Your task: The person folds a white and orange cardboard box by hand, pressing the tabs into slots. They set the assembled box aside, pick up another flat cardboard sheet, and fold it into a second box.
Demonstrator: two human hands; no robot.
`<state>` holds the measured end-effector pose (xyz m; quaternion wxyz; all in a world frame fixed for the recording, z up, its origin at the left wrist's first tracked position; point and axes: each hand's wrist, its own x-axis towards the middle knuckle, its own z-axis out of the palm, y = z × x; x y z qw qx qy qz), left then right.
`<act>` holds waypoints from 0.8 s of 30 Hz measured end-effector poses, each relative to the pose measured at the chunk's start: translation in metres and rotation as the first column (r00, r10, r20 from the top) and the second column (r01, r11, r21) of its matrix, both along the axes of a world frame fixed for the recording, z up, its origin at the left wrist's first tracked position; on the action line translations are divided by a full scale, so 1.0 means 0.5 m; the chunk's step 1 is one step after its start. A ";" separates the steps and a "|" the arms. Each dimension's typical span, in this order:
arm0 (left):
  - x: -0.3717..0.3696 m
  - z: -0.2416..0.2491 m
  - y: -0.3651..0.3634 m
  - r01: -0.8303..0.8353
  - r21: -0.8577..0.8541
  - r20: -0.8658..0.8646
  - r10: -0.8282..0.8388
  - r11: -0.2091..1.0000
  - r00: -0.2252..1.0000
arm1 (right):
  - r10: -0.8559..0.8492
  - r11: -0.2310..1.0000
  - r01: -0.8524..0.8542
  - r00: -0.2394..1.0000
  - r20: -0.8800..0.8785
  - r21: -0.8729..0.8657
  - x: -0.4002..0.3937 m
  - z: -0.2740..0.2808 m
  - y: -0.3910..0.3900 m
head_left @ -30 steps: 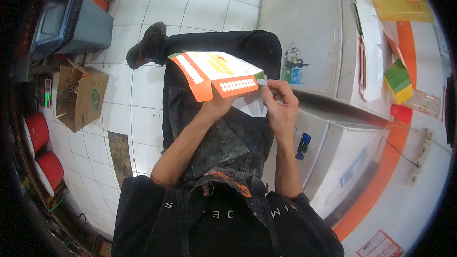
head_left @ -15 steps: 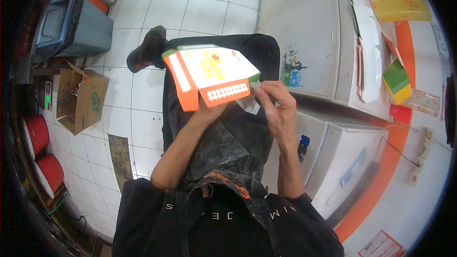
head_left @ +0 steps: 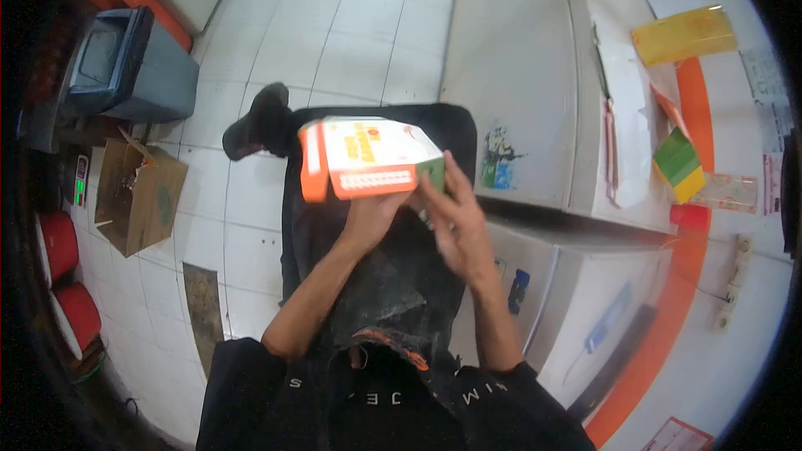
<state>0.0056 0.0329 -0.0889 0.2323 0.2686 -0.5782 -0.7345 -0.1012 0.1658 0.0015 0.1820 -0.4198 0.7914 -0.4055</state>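
Observation:
A white and orange printed cardboard box (head_left: 376,150) with yellow lettering is held above my lap, partly folded. My left hand (head_left: 372,221) grips it from below, its fingers mostly hidden under the orange side. At the box's right end, my right hand (head_left: 453,213) has its fingers closed around the green end flap (head_left: 431,171), thumb on the near side. Both hands are slightly blurred. Beneath the box lie my dark trousers and a dark apron (head_left: 380,284).
An open brown carton (head_left: 154,209) stands on the tiled floor at left, near a grey bin (head_left: 154,67) and red-topped stools (head_left: 75,313). At right are a white cabinet (head_left: 518,67) and a lower white unit (head_left: 576,309). Folded card sheets (head_left: 626,125) lie on the cabinet.
My right hand has moved inward and now wraps the box's green end, where it pinched at the corner before. The white flap below that corner is now hidden. The camera view has shifted.

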 end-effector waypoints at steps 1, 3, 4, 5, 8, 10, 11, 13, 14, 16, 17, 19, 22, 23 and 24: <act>-0.022 0.043 -0.003 0.008 0.372 -0.059 0.015 0.928 0.998 | 0.018 1.000 -0.017 0.999 -0.033 0.005 0.007 -0.004 -0.007; -0.021 0.059 -0.015 0.018 0.340 -0.114 0.022 0.940 0.993 | 0.027 1.000 -0.027 1.000 0.015 -0.004 0.016 -0.015 -0.013; -0.019 0.062 -0.021 0.056 0.368 -0.092 -0.024 0.928 0.996 | -0.003 1.000 0.003 0.998 0.069 0.001 0.020 -0.012 -0.016; -0.021 0.075 -0.027 0.093 0.396 -0.070 -0.071 0.913 0.995 | -0.010 1.000 0.010 0.998 0.055 0.011 0.022 -0.013 -0.017; -0.026 0.090 -0.018 0.083 0.403 -0.113 -0.040 0.911 0.993 | -0.102 0.993 0.109 0.983 0.154 -0.038 0.029 -0.011 -0.026; -0.030 0.080 -0.010 0.048 0.284 -0.117 -0.015 0.958 0.993 | -0.162 0.981 0.175 0.977 0.135 -0.089 0.020 -0.025 -0.022; -0.032 0.077 -0.004 0.045 0.279 -0.124 -0.011 0.959 0.992 | -0.157 0.981 0.169 0.979 0.129 -0.094 0.023 -0.028 -0.023; -0.039 0.085 -0.002 -0.055 0.250 -0.101 0.083 0.967 0.991 | -0.283 0.931 0.341 0.899 0.334 -0.128 0.029 -0.029 -0.036; -0.037 0.095 -0.008 -0.039 0.283 -0.076 0.063 0.958 0.995 | -0.272 0.932 0.332 0.906 0.325 -0.145 0.030 -0.022 -0.040; -0.040 0.123 -0.014 -0.058 0.346 -0.118 0.105 0.937 0.987 | -0.185 0.971 0.210 0.963 0.196 -0.117 0.040 0.002 -0.040; -0.042 0.130 -0.016 -0.072 0.417 -0.143 0.144 0.906 0.979 | -0.180 0.971 0.206 0.965 0.192 -0.122 0.037 0.006 -0.043; -0.046 0.116 -0.021 -0.080 0.199 -0.087 0.099 0.977 0.991 | -0.226 0.971 0.237 0.950 0.215 -0.026 0.039 0.011 -0.040; -0.035 0.108 -0.018 0.152 -0.006 0.070 -0.152 0.988 0.986 | -0.252 0.940 0.312 0.907 0.337 -0.136 0.018 -0.057 -0.020; -0.035 0.105 -0.021 0.353 0.002 0.118 -0.351 0.935 0.929 | -0.258 0.913 0.364 0.866 0.428 -0.184 0.015 -0.070 -0.018; -0.036 0.137 -0.035 0.407 -0.031 0.103 -0.402 0.913 0.910 | -0.313 0.897 0.432 0.771 0.554 -0.094 0.011 -0.059 -0.014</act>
